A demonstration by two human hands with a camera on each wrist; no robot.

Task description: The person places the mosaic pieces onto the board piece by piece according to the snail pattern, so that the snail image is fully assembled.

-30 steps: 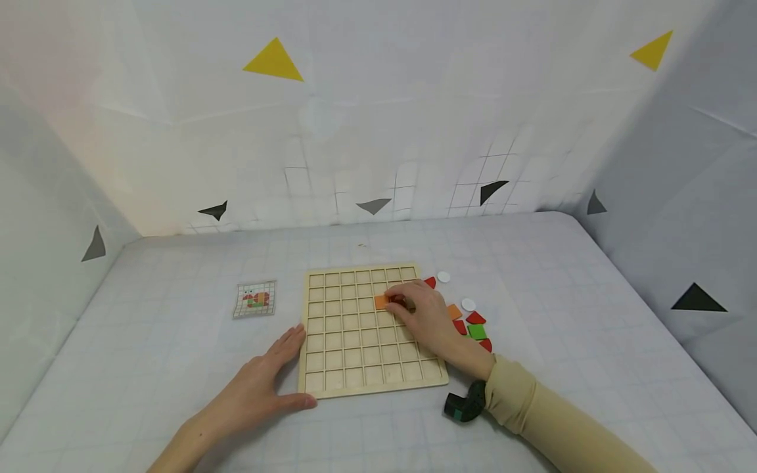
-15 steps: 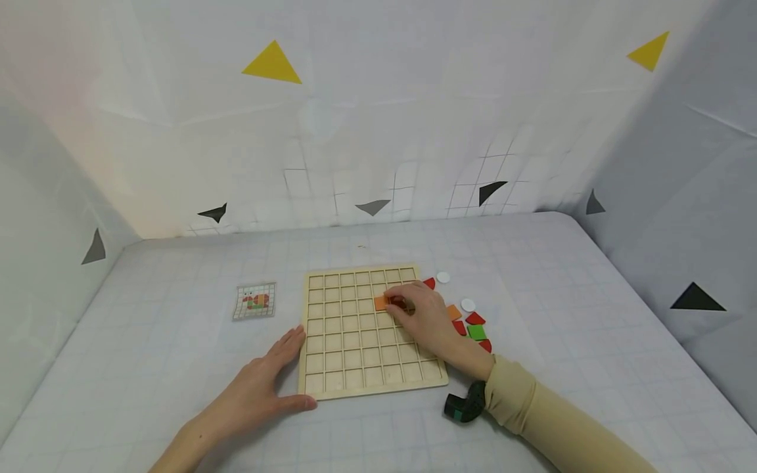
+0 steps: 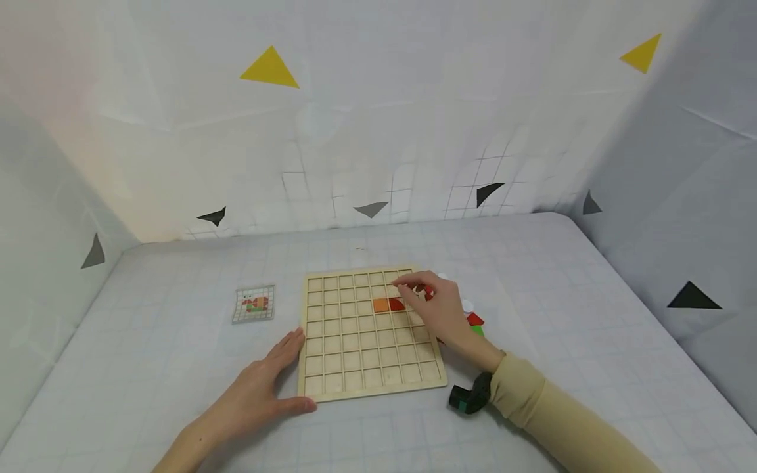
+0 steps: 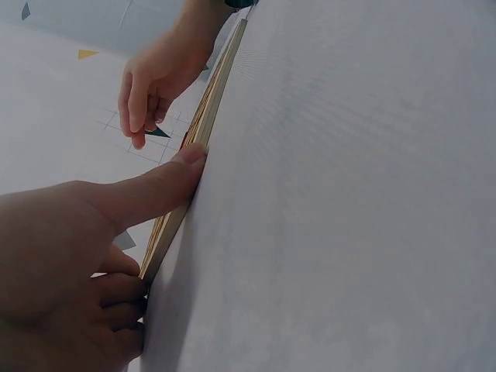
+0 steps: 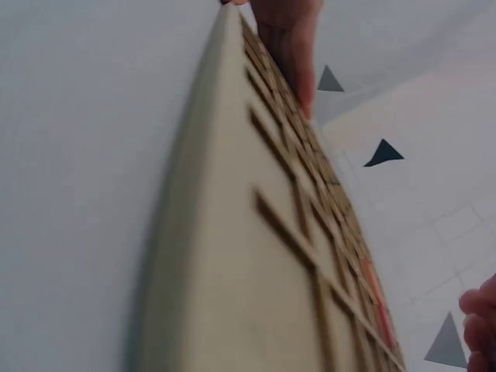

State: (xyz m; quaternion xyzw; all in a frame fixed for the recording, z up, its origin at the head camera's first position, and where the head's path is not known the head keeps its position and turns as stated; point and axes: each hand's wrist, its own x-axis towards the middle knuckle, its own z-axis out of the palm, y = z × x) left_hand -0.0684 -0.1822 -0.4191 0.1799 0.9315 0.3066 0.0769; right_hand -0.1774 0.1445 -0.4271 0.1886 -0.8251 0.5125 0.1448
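A wooden grid board (image 3: pixel 355 360) lies flat on the table. An orange square tile (image 3: pixel 380 305) sits in one of its upper cells, and a red piece (image 3: pixel 396 304) fills the cell to its right. My left hand (image 3: pixel 263 381) rests with spread fingers along the board's left edge, its thumb on the near left corner; the left wrist view shows the thumb (image 4: pixel 159 186) pressing the rim. Above the board's right part hovers my right hand (image 3: pixel 442 309), fingers loosely bent, holding nothing visible. In the right wrist view only its fingertips (image 5: pixel 480 322) show.
Right of the board lie loose pieces, partly hidden by my right hand: red ones (image 3: pixel 475 318), a green one (image 3: pixel 478 331) and white discs (image 3: pixel 468 306). A small picture card (image 3: pixel 254 303) lies to the left. White sheeting (image 3: pixel 378 118) rises behind the table.
My right hand has let go of the red piece in the cell beside the orange tile and moved up and to the right. My left hand has stayed on the board.
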